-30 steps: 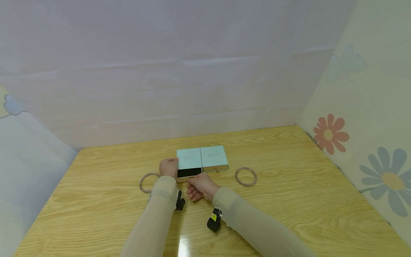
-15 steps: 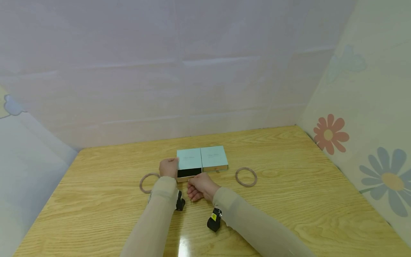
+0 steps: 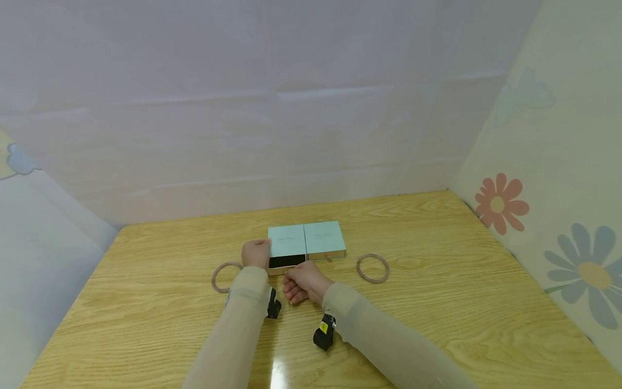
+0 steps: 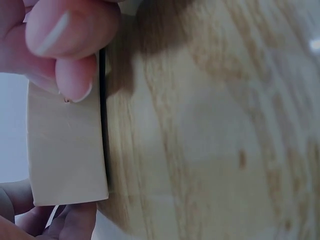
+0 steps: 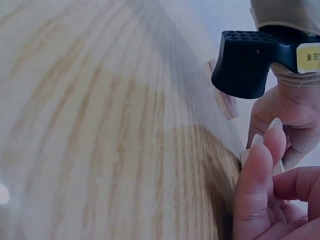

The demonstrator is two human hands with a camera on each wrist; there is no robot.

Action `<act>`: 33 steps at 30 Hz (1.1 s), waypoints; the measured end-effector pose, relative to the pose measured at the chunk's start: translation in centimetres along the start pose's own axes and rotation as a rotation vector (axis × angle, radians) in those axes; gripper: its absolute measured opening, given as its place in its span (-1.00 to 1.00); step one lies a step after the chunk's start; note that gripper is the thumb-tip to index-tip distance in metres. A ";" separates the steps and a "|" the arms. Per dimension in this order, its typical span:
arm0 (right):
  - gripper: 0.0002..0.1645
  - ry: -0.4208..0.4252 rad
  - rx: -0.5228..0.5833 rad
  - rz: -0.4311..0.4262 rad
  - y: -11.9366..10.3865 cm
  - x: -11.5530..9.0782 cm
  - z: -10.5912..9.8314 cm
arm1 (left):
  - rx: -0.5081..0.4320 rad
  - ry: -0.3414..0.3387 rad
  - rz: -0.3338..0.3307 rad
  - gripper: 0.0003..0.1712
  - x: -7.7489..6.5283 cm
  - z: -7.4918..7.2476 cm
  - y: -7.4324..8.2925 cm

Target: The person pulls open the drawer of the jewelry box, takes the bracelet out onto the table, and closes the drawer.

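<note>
Two pale teal drawer boxes stand side by side on the table. The left drawer box point(image 3: 286, 241) has its drawer point(image 3: 285, 261) partly out, with a black inside showing. My left hand point(image 3: 255, 254) grips this box at its left side, thumb on the top edge. At the drawer's pale front point(image 4: 70, 150), my right hand point(image 3: 307, 281) pinches with thumb and forefinger right by a small hole in its middle, the other fingers curled below. In the left wrist view, left-hand fingers point(image 4: 75, 220) lie against the drawer's end. The right drawer box point(image 3: 324, 237) looks shut.
A brownish bangle point(image 3: 214, 279) lies left of the left hand, partly hidden by the sleeve. Another bangle point(image 3: 374, 280) lies right of the boxes. Black wrist cameras point(image 3: 324, 333) hang below both cuffs. A pale wall point(image 3: 243, 162) stands behind the wooden table point(image 3: 437, 302).
</note>
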State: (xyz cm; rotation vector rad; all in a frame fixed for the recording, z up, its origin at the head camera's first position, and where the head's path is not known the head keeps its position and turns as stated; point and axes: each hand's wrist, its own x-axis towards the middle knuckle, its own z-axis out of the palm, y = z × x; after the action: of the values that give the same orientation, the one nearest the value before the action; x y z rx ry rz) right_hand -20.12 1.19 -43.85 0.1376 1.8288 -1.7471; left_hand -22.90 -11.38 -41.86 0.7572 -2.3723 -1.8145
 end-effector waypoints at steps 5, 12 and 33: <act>-0.74 0.000 0.002 0.002 -0.2 0.0 0.0 | -0.016 0.001 0.004 -0.60 0.3 0.1 -0.2; -0.75 -0.001 0.015 0.006 -0.2 0.1 0.0 | -0.003 -0.019 0.022 -0.60 0.1 0.0 0.0; -0.76 -0.003 0.041 0.010 -0.1 0.6 -0.1 | 0.043 -0.017 0.042 -0.60 0.0 -0.1 0.1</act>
State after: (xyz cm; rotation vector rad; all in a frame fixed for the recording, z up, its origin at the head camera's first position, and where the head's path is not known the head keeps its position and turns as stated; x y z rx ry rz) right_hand -20.69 1.07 -44.01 0.1598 1.7874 -1.7774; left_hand -22.85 -11.46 -41.76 0.6935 -2.4264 -1.7659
